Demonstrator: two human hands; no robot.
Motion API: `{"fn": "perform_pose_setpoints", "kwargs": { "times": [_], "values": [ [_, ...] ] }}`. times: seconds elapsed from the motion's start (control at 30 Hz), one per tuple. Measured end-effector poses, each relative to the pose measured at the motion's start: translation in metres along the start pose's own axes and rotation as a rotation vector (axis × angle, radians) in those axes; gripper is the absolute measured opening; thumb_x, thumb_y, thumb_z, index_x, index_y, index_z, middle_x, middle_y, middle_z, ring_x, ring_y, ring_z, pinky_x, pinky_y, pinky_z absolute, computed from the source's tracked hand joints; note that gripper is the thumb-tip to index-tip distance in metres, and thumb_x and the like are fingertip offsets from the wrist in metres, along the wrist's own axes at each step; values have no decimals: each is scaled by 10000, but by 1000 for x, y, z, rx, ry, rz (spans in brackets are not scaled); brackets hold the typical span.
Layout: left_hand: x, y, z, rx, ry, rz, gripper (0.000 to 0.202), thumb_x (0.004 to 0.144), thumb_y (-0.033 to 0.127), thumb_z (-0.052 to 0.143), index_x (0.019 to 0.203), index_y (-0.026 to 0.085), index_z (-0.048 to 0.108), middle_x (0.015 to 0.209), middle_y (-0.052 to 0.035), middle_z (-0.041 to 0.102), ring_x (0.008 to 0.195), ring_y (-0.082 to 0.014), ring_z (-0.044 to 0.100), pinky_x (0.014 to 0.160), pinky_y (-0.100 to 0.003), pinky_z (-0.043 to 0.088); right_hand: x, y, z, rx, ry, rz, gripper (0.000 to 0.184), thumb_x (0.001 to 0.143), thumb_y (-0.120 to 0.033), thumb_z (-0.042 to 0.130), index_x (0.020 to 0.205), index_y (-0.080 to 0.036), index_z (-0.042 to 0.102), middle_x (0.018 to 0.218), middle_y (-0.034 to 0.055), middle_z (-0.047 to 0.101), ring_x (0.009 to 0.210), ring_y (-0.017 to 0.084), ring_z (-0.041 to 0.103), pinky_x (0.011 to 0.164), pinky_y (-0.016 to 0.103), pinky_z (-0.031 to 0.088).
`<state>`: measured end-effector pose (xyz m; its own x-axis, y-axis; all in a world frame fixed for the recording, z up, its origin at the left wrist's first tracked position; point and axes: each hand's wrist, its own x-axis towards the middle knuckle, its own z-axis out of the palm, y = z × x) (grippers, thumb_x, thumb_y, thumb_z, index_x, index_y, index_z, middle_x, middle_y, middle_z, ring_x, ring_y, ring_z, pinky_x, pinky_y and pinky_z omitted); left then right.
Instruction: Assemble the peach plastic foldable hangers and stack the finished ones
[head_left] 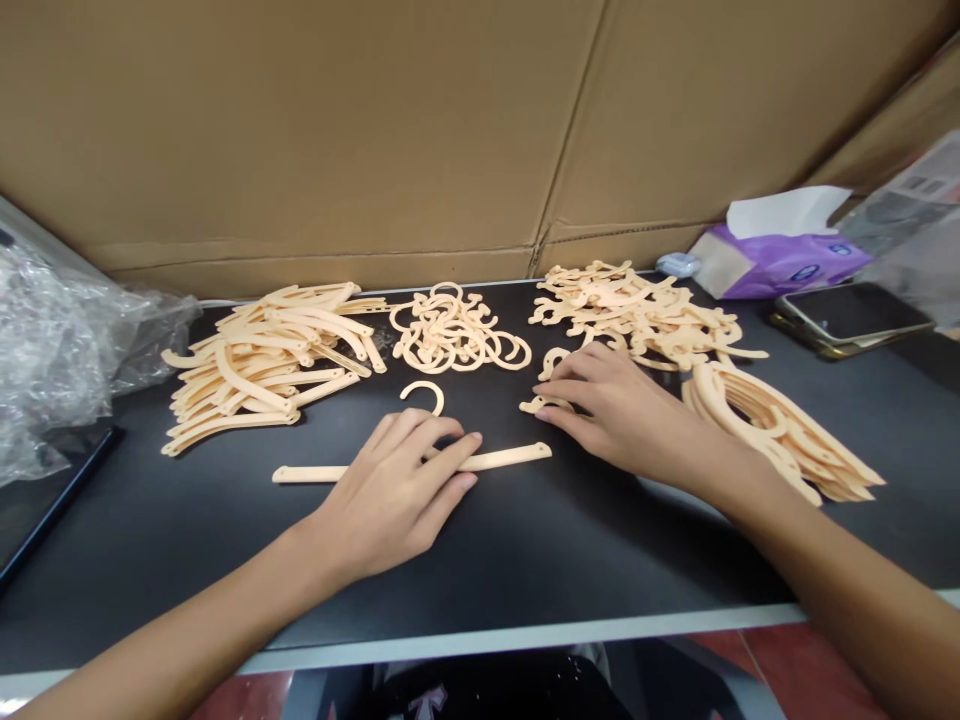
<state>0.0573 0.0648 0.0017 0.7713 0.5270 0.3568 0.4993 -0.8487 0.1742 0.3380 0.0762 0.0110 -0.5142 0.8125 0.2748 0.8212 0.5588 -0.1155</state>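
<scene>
My left hand [401, 485] is closed over a cream plastic hanger bar [514, 457] lying across the black table. A hook [427, 388] sticks out beyond its fingers; whether it is joined to the bar is hidden under the hand. My right hand [611, 405], thumb and fingers drawn together, grips a notched cream hanger piece [532, 405] in front of the right pile. Part of that piece is covered by the fingers. Just above them another curved end [553, 360] shows.
Behind my hands lie piles of curved hanger arms [262, 360], hooks [450, 335] and notched hanger pieces [637, 305]. Stacked hangers [787, 440] lie at right, near a phone [855, 312] and tissue pack [787, 260]. Clear plastic bags [67, 340] stand left; cardboard [300, 130] walls the back.
</scene>
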Motion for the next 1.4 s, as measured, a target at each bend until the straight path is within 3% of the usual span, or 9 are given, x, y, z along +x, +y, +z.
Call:
{"fn": "perform_pose_setpoints", "kwargs": {
  "times": [0.2, 0.33, 0.53, 0.8, 0.97, 1.2, 1.4],
  "values": [
    [3, 2, 3, -15, -22, -1, 160, 1001, 146, 470, 982, 151, 629, 1032, -84, 685, 950, -215, 593, 836, -391, 447, 3, -7, 3, 96, 50, -47, 185, 988, -201, 500, 911, -169, 666, 907, 90, 678, 889, 226, 584, 830, 376, 474],
    [1, 0, -1, 31, 20, -36, 147, 985, 141, 476, 965, 150, 621, 986, -87, 693, 890, -212, 612, 794, -386, 451, 1, -11, 4, 182, 99, -52, 177, 992, -200, 485, 998, -181, 661, 948, 80, 716, 880, 212, 644, 815, 352, 504],
    [2, -2, -5, 185, 140, 15, 76, 929, 97, 566, 930, 122, 638, 919, -77, 716, 843, -225, 645, 824, -404, 484, -2, -17, -3, 297, 110, 21, 203, 1002, -225, 465, 1049, -195, 659, 1001, 77, 711, 868, 187, 666, 800, 316, 517],
    [-1, 1, -7, 306, 142, 58, 91, 897, 80, 596, 901, 143, 661, 899, -51, 737, 803, -219, 657, 800, -382, 499, 0, -21, -6, 395, 120, 65, 141, 890, -220, 639, 1004, -177, 709, 811, 25, 702, 662, 131, 619, 624, 243, 492],
    [-1, 6, -9, 398, 150, 4, 82, 884, 104, 613, 860, 157, 671, 877, -33, 746, 737, -207, 651, 724, -367, 477, -1, -19, -1, 376, 152, 20, 165, 908, -197, 638, 1046, -170, 724, 868, 43, 720, 726, 141, 655, 679, 251, 511],
    [-1, 9, -9, 474, 148, 21, 130, 834, 50, 610, 847, 148, 694, 861, -34, 753, 742, -208, 659, 710, -358, 450, -5, -18, 5, 286, 82, -5, 270, 968, -237, 574, 1195, -163, 700, 954, 72, 704, 812, 177, 667, 719, 298, 514],
    [-1, 13, -9, 512, 183, 10, 106, 800, 39, 655, 802, 138, 695, 841, -26, 759, 756, -216, 685, 681, -355, 446, -2, -20, 2, 357, 63, -6, 290, 942, -264, 616, 1183, -136, 713, 962, 89, 683, 795, 172, 659, 729, 297, 514]
  ]
}}
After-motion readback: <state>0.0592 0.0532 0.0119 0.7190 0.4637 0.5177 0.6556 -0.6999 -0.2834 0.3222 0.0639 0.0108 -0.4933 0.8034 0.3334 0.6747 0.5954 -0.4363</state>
